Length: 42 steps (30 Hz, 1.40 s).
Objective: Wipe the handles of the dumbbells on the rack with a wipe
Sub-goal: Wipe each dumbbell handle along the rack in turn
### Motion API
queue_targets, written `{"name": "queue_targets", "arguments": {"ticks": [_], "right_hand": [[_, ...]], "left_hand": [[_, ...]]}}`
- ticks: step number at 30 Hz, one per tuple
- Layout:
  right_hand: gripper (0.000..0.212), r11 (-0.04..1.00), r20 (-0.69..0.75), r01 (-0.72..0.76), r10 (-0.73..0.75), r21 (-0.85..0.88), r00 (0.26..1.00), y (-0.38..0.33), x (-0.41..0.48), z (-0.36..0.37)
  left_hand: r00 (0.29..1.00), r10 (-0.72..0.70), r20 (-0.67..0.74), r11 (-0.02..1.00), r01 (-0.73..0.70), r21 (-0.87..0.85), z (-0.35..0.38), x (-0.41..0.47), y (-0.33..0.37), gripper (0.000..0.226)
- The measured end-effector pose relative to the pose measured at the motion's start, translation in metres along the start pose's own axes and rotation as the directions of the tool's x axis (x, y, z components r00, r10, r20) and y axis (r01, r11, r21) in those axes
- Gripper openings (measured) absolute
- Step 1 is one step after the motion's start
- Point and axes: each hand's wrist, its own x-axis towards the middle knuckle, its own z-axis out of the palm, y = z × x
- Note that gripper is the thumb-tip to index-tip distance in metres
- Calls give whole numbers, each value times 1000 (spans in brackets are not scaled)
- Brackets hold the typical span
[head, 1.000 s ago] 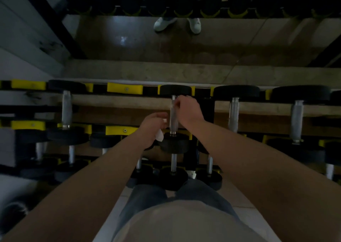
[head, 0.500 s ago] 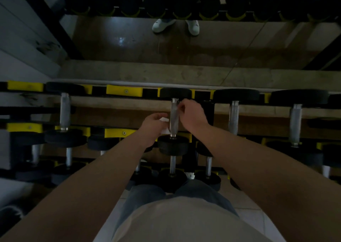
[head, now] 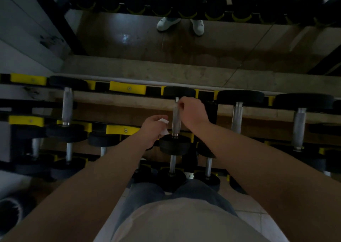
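Observation:
A black dumbbell with a grey metal handle lies on the top tier of the black and yellow rack, straight in front of me. My right hand pinches the far end of that handle with curled fingers. Just left of the handle, my left hand grips a small white wipe, whose edge reaches the handle's near end. More dumbbells with grey handles lie to the left and right on the same tier.
Lower tiers hold smaller dumbbells near my legs. A mirror behind the rack reflects white shoes and a row of dumbbells. A grey wall is at the left. A dark round object sits at the lower left.
My left hand with the wipe has slid from the handle's near end up beside its middle. My right hand stays on the far end.

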Motion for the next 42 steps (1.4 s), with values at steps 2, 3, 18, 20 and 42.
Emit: {"name": "queue_targets", "arguments": {"ticks": [2,3,18,20,42], "right_hand": [[19,1000,22,15,-15,-3,1000,4,1,2],[18,1000,61,11,-12,24,998,8,-6,6],[20,750,131,-504,500,429,856,11,9,32],[19,767,269,-525,452,370,851,21,-1,38],[24,795,605,-565,344,219,718,38,-4,31]], "left_hand": [[1000,-10,-2,1000,10,-5,-1,1,-1,28],[1000,-19,-6,1000,19,-4,-1,1,0,27],[993,-117,-20,991,115,-70,1,13,0,24],[993,-112,-21,991,110,-80,1,14,-1,25],[991,-131,-39,991,130,-15,3,25,-2,31]]}}
